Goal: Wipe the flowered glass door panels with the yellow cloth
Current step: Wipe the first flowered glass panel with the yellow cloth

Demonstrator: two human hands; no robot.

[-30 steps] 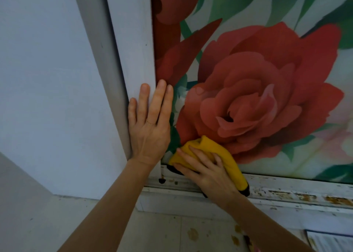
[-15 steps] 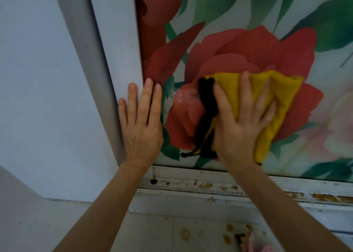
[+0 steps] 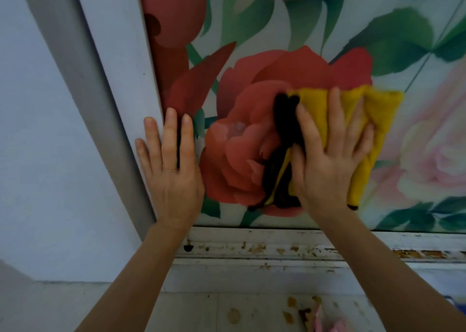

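This looks like a room in a home, not a workplace. A glass door panel (image 3: 302,29) printed with big red and pink roses and green leaves sits in a white painted frame (image 3: 118,54) beside a plain pale wall (image 3: 37,130). The bottom rail (image 3: 277,248) under the glass is worn, with chipped paint and rusty patches. Below it, the pale tiled floor (image 3: 196,311) carries brown spots (image 3: 233,315).

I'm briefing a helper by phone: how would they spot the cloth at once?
Find the red rose low on the door panel. On its right side the right hand presses the cloth flat. It alone is bright yellow, edged in black.
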